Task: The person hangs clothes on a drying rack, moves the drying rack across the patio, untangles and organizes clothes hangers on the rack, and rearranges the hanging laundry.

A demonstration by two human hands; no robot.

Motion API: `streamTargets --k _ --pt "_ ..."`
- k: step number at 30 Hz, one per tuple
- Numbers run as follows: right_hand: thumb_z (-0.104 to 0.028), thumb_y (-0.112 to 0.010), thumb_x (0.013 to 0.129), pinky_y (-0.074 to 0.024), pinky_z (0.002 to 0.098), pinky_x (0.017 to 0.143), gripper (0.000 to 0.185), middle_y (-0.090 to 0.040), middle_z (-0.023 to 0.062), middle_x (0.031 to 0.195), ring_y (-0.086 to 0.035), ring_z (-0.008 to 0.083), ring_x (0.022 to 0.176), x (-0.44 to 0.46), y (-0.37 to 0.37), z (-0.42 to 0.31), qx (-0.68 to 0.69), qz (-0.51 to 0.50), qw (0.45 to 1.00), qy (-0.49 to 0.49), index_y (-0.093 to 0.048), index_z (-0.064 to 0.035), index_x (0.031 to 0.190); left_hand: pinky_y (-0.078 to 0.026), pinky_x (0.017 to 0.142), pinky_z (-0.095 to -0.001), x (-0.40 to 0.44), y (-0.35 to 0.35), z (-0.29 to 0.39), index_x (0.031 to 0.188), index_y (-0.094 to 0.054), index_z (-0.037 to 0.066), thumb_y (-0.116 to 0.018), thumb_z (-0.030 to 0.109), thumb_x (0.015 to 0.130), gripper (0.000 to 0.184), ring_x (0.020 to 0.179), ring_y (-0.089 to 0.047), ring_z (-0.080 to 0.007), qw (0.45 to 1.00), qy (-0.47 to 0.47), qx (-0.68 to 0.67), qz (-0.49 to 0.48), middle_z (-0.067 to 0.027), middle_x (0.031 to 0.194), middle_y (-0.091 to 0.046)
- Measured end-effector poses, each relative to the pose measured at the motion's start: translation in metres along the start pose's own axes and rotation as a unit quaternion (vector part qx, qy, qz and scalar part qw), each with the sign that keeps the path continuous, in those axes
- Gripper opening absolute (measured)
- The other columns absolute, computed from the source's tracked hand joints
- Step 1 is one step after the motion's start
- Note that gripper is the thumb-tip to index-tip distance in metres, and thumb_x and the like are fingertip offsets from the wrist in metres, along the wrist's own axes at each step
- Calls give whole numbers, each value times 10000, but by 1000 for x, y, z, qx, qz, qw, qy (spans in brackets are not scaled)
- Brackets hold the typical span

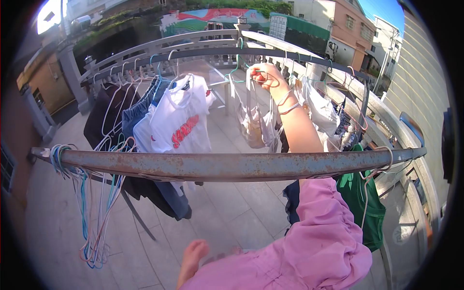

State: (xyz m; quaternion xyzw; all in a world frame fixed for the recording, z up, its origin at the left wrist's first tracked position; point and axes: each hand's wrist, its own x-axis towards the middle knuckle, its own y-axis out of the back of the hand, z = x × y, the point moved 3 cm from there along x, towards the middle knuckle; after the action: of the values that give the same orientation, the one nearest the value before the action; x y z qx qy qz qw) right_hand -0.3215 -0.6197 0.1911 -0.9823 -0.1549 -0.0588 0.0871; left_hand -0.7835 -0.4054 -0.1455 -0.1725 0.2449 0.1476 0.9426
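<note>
Near: left hand low, blurred, its grip unclear | Middle: rusty rail | Beyond: pale garment hanging lengthwise downward, just below the closer right hand, fingers curled round a green hanger.

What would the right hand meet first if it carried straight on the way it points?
Past the green hanger beside it, the right hand would probably meet the dark far rail, though depth is hard to judge here.

R hand grips green hanger on far rail, pale garment w/ straps below; L hand low, blurred.
</note>
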Motion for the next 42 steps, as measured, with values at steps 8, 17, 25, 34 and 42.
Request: streamTargets --k 8,17,25,34,42 --pt "-228 -614 774 -346 157 428 152 -553 -33 645 -456 32 457 -8 -12 -2 9 -8 1000 14 -584 -88 722 -471 811 -306 5 -1 -8 1075 -566 28 -529 162 901 223 891 -584 -165 1000 9 -10 -24 -81 950 -612" --pt "-248 -607 809 -369 160 476 188 -564 -14 718 -466 35 523 14 -4 16 53 -110 991 53 -607 -63 840 -470 798 -291 1 5 -6 1074 -566 30 -525 174 898 231 872 -584 -151 1000 10 2 -14 -78 941 -615" --pt "-109 -581 792 -300 187 354 140 -508 2 576 -434 56 425 5 -14 55 -14 -17 995 98 -579 -2 702 -477 779 -286 4 12 -13 1071 -570 40 -530 167 892 222 866 -592 -151 1000 11 -6 -1 -75 929 -622" --pt "-112 -579 779 -385 241 434 119 -570 37 605 -498 93 487 10 -17 126 -172 87 963 189 -608 1 755 -476 783 -279 11 5 -13 1068 -567 30 -530 159 893 221 877 -596 -155 1000 13 8 -12 -82 940 -627" --pt "-87 -580 758 -426 252 550 115 -594 47 607 -554 108 569 0 -24 130 -115 116 966 202 -618 15 719 -479 741 -256 3 17 -20 1061 -564 40 -508 159 910 200 839 -597 -132 1000 25 8 18 -62 916 -622"
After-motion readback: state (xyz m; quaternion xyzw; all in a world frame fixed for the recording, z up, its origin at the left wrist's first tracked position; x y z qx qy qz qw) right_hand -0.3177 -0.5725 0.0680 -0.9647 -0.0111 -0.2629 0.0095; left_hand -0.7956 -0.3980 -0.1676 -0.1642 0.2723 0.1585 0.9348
